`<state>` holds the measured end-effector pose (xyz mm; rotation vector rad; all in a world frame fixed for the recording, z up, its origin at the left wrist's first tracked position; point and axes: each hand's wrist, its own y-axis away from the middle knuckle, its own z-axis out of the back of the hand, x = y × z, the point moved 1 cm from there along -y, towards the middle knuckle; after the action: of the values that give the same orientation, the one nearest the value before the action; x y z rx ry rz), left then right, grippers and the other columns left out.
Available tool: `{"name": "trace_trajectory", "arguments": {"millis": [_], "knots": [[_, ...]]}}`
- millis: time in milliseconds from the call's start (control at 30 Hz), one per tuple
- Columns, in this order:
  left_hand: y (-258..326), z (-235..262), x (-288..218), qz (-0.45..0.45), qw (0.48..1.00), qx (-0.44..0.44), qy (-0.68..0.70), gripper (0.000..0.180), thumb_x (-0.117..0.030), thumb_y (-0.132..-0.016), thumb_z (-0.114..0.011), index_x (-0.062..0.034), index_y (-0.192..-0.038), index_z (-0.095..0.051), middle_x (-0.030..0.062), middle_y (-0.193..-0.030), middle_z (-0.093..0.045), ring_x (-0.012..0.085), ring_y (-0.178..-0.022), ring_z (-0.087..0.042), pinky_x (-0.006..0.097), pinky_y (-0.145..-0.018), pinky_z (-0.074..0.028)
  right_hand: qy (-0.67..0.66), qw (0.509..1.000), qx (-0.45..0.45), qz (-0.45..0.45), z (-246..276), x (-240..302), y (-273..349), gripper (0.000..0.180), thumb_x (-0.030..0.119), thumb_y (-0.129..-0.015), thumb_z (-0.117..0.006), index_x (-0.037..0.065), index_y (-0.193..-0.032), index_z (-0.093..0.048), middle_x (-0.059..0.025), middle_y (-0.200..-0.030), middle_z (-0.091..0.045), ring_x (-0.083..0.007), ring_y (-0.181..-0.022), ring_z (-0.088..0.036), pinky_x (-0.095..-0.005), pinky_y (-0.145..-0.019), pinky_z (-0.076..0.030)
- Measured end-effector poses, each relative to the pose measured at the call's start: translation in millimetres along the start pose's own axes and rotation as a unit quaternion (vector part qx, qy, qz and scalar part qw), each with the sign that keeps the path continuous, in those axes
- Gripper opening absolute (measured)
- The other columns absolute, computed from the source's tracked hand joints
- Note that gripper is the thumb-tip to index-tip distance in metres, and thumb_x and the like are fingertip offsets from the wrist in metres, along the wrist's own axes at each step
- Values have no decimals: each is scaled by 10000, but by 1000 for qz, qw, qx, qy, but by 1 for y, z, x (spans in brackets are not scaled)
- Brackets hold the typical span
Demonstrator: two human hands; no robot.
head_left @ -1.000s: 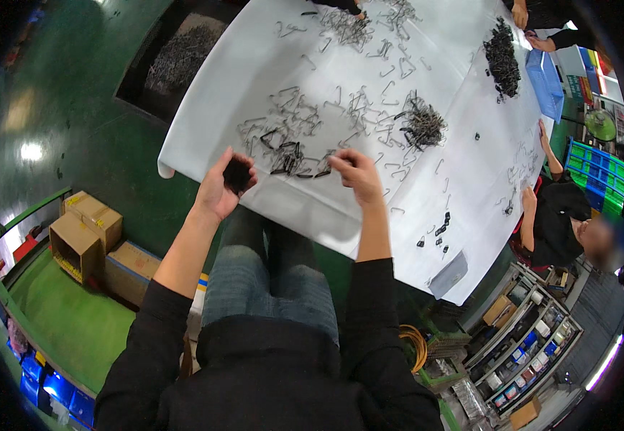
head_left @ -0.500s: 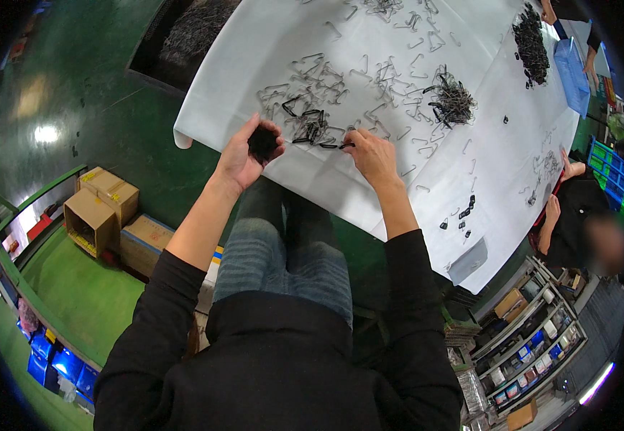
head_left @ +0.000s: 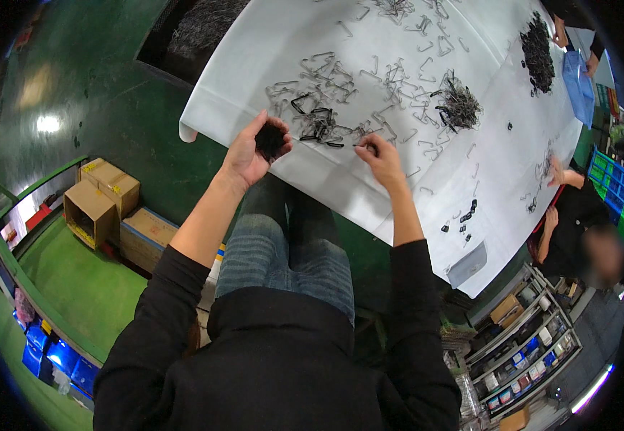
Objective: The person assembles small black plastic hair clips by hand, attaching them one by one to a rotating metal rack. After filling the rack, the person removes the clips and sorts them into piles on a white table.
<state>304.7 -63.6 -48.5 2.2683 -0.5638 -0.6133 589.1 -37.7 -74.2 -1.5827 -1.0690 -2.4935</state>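
Note:
My left hand (head_left: 247,159) is palm up at the table's near edge, its fingers curled round a dense clump of small black pieces (head_left: 269,141). To its right, my right hand (head_left: 384,161) hovers low over the white table, fingers bent into a pinch. Something dark shows between those fingers, too small to name. Between my hands lies a little heap of black-coated bent wire hooks (head_left: 318,126). Bare wire hooks (head_left: 326,72) are spread behind it. Farther right sits a tangled pile of mixed black and metal hooks (head_left: 459,106).
The white-covered table (head_left: 369,190) carries a black pile (head_left: 538,57) at its far right, near a blue tray (head_left: 578,90) and a co-worker's hands. Another person (head_left: 578,230) works at the right edge. Cardboard boxes (head_left: 90,212) stand left behind a green rail (head_left: 46,302).
My right hand has drawn back to the right, away from the black hooks, and its fingers have curled in. My left hand still cups the black clump. The view has shifted slightly.

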Motion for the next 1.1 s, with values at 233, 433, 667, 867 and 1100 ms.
{"name": "trace_trajectory", "arguments": {"millis": [233, 433, 667, 867, 1100], "knots": [[1, 6, -3, -11, 1000, -6, 6, 323, -337, -951, -510, -38, -865, -595, 96, -862, -611, 203, -777, -605, 352, -736, -537, -450, 891, 34, -53, -21, 32, -7, 256, 229, -852, -651, 18, -991, -612, 20, -731, -522, -94, -642, -478, -223, -529, -332], [5, 11, -9, -28, 999, -18, 6, 364, -346, -962, -484, -20, -853, -605, 100, -831, -615, 214, -774, -612, 371, -748, -540, -207, 967, -54, -139, -60, 34, -52, 233, 244, -893, -606, 55, -1018, -661, 59, -641, -463, -50, -548, -401, -208, -483, -294], [10, 22, -18, -46, 997, -35, 45, 343, -336, -959, -490, -34, -843, -603, 93, -834, -616, 209, -780, -607, 367, -745, -539, 157, 964, -195, 86, -59, 69, -63, 193, 212, -831, -665, 71, -964, -656, -24, -702, -582, -145, -621, -558, -295, -576, -435], [19, 29, -20, -51, 996, -45, 56, 326, -326, -955, -499, -43, -832, -605, 84, -830, -614, 212, -778, -602, 361, -739, -534, 424, 880, -126, 170, -79, 96, -107, 180, 213, -785, -679, 91, -917, -663, -80, -799, -632, -261, -715, -635, -383, -640, -483], [20, 37, -20, -60, 994, -48, 77, 339, -329, -958, -493, -32, -835, -598, 90, -830, -608, 211, -781, -596, 361, -742, -532, -10, 990, -132, -47, -27, 83, -90, 219, 204, -718, -744, 36, -852, -698, 44, -580, -468, -78, -553, -431, -242, -517, -342]]}}
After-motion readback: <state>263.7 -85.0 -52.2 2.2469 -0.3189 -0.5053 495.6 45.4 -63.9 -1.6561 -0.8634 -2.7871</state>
